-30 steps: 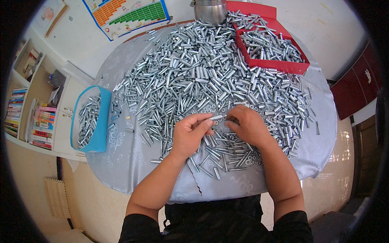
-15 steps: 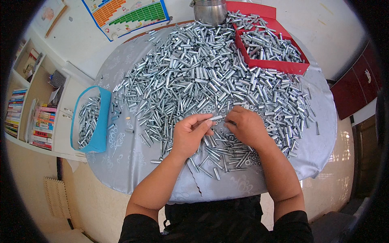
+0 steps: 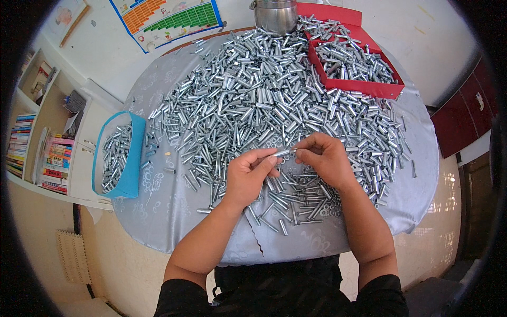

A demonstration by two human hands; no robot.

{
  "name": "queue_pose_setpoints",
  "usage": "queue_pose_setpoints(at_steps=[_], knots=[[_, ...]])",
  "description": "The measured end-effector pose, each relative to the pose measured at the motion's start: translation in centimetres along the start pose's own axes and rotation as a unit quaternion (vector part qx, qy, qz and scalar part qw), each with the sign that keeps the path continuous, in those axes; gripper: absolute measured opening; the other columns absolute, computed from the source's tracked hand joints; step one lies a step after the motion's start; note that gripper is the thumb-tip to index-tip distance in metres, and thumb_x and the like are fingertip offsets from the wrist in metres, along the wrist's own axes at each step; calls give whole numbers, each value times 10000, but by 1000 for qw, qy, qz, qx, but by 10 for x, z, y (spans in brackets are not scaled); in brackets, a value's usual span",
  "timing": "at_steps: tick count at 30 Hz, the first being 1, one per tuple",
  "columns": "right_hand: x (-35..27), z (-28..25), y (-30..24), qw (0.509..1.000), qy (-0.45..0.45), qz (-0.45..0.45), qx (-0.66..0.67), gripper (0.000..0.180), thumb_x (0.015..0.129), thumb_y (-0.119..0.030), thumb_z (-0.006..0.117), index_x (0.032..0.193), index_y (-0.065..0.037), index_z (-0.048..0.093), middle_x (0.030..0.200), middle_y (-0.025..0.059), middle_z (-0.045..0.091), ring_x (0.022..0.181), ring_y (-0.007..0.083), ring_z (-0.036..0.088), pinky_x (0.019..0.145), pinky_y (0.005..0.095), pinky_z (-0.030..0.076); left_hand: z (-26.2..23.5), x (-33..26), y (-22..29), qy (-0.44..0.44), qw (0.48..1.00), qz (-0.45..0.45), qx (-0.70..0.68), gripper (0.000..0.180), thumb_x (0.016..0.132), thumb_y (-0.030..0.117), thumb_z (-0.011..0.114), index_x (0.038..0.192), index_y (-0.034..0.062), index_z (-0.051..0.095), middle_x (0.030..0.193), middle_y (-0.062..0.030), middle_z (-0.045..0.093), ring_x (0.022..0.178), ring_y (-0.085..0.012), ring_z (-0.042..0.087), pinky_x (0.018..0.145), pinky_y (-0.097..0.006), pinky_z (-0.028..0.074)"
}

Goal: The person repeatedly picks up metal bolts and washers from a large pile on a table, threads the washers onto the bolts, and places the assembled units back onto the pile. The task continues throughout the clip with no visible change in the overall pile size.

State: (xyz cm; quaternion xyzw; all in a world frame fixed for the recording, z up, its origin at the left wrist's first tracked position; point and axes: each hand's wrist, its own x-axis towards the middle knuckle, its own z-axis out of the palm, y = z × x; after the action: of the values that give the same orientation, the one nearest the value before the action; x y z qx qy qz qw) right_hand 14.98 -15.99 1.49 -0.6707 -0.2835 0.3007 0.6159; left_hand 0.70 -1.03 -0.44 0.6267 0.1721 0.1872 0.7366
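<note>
the left hand's (image 3: 247,171) fingers (image 3: 259,154) pinch a slim silvery metal sleeve (image 3: 283,152) between thumb and forefinger. the right hand (image 3: 327,161) has its thumb and forefinger drawn close together at the sleeve's other end; whether they grip that end or some smaller part cannot be told. the sleeve is held above the near side of the big heap of metal parts (image 3: 253,95), just beyond the left thumb. its long axis runs almost straight across the person, left to right, with the right end tipped slightly toward the far side and pointing at the right fingertips.

under the hands, at the heap's near edge, lie small ring washers (image 3: 273,141) and a looser scatter of bolts (image 3: 311,203), pointing every which way. to the left of the heap stands a light blue bin (image 3: 133,158), partly filled with metal pieces (image 3: 116,153) like those in the heap. at the heap's far right corner is an open red box (image 3: 364,89), well filled with more metal pieces (image 3: 354,61), some of them spilling toward its raised back. behind the heap is a steel pot (image 3: 276,18); its inside is out of sight. beneath the heap, a grey patterned cloth covers the tabletop (image 3: 158,216).
</note>
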Motion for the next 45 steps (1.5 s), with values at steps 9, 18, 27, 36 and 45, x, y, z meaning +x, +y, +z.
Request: queue_pose_setpoints(at_steps=[9,18,27,36,45], knots=[[0,0,0,999,-13,-3,35,99,832,-2,669,925,30,659,826,68,680,766,130,656,705,254,518,1,-1,2,9,1000,-1,12,223,908,24,606,1122,-33,633,964,-124,704,725,-126,650,669,-241,541],[-1,0,1,999,-22,-23,44,108,824,7,678,930,24,662,845,67,682,777,127,655,709,255,518,1,-1,0,-1,1000,3,10,219,910,19,600,1119,-39,633,967,-134,702,721,-137,658,662,-252,558],[-1,-2,-3,996,-32,4,83,109,835,-55,709,914,9,671,813,31,663,715,97,607,652,238,496,1,-3,7,-44,999,-12,10,252,913,16,596,1154,-50,623,1006,-161,697,771,-185,695,695,-274,576],[-1,-5,-5,997,-42,7,71,109,870,-95,686,915,2,673,789,20,644,669,86,584,618,231,481,1,-2,8,-48,999,-16,0,253,923,37,590,1158,-52,616,1016,-175,696,786,-204,701,706,-288,582],[0,-2,-3,993,56,-50,-92,170,858,-163,699,939,-15,678,777,37,645,666,145,604,610,281,489,0,0,5,0,1000,2,-16,260,930,47,582,1171,-49,606,996,-157,696,777,-165,688,703,-261,567]])
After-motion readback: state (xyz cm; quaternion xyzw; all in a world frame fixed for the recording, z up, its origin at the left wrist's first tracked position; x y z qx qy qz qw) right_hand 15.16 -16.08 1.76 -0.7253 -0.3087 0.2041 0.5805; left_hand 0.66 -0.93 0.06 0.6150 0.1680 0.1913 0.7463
